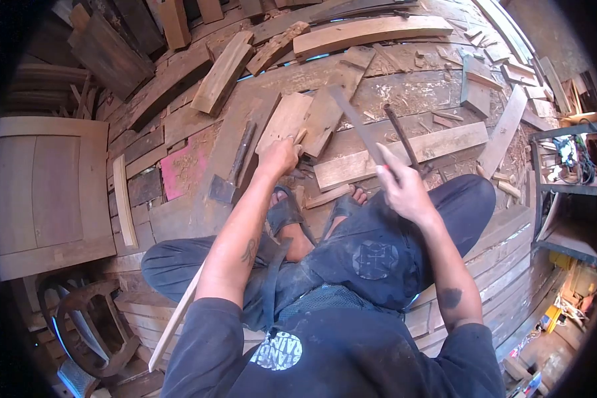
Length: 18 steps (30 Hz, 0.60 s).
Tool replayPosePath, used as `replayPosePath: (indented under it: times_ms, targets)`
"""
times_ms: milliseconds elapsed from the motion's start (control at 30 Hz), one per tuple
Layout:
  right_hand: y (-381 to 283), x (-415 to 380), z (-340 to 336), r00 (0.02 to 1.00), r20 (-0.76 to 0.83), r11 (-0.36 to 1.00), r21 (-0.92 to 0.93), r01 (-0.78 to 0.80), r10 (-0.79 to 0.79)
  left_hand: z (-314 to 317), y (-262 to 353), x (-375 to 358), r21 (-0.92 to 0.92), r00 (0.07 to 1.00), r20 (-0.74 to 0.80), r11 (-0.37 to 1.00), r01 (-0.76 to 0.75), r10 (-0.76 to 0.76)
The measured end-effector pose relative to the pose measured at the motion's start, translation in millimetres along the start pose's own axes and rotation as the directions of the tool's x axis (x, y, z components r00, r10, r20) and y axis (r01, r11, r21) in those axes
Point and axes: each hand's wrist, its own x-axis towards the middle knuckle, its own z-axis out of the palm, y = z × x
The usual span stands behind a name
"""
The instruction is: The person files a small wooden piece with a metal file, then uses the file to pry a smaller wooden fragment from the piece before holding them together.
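Observation:
My left hand (pixel 280 158) is closed around a small piece of wood (pixel 300 136), its tip poking out past the fingers. Beneath that hand lies a pale wooden block (pixel 285 119), with a browner board (pixel 323 123) beside it. In my right hand (pixel 404 191) is a long, flat, grey metal blade (pixel 357 121), gripped at its near end and pointing away to the upper left. Its handle is mostly hidden by my fingers, with a bit of red showing. A light plank (pixel 404 154) lies under the right hand's side, crossed by a dark rod-like tool (pixel 400 134).
A dark-handled tool with a broad metal head (pixel 224 189) lies left of my feet. Curved timber (pixel 371 36), offcuts and shavings cover the plank floor ahead. To the left stands a wooden panel door (pixel 53 192); a metal shelf (pixel 570 189) is at right.

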Motion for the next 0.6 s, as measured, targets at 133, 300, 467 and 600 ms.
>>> replayPosePath:
  times_ms: [133,300,467,600]
  targets:
    - [-6,17,23,0.98,0.195,0.999,0.021,-0.044,0.039,4,2,-2,-0.015,0.999,-0.045,1.0,0.018,-0.019]
    - [24,27,42,0.954,0.296,0.999,-0.032,-0.031,0.04,16,-9,7,-0.09,0.998,-0.038,0.995,0.043,-0.046]
    - [24,34,46,0.938,0.345,0.985,-0.17,0.032,0.029,15,-16,11,-0.175,1.0,-0.021,0.985,0.013,-0.017]
    - [21,42,56,0.932,0.359,0.971,-0.237,0.03,0.059,13,-18,6,-0.203,1.0,-0.021,0.979,0.018,-0.023]
